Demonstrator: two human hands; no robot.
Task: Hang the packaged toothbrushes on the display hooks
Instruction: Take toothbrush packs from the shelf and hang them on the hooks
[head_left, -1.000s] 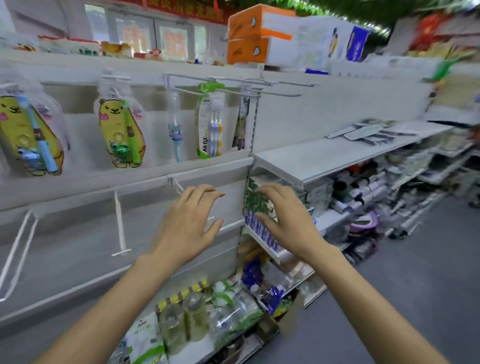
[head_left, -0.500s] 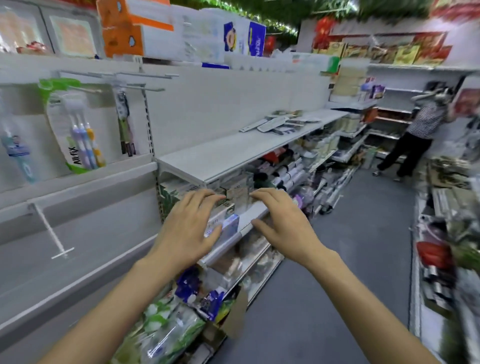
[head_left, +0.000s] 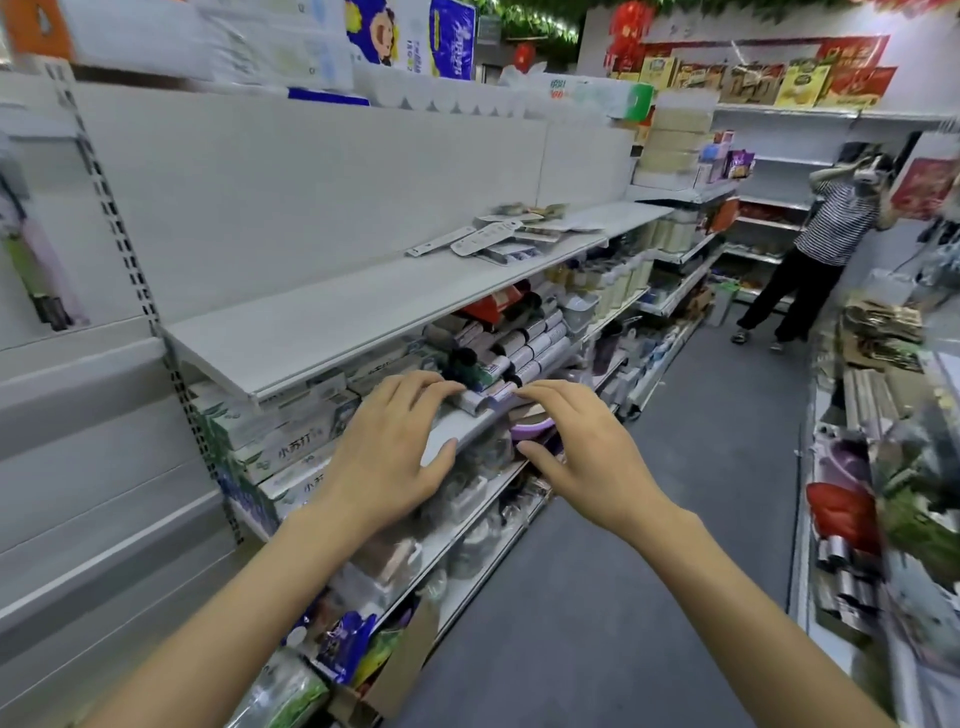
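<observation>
Both hands empty, fingers loosely spread, palms down: left hand (head_left: 387, 457), right hand (head_left: 582, 452), held out ahead, probably readied for a pickup. Packaged toothbrushes (head_left: 480, 240) lie loose on the white shelf (head_left: 322, 322), well beyond reach, probably the stock awaiting hanging.

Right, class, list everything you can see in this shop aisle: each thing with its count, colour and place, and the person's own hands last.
Packaged toothbrushes: several, white and grey, loose pile on the upper white shelf.
Upper shelf: one, white, left of the aisle.
Boxed goods: several, white and green, under that shelf.
Rolled goods: many, mixed colours, stacked beside the boxes.
Other person: one, striped top, far end.
Floor: grey.
Left hand: empty, fingers relaxed.
Right hand: empty, fingers relaxed.
</observation>
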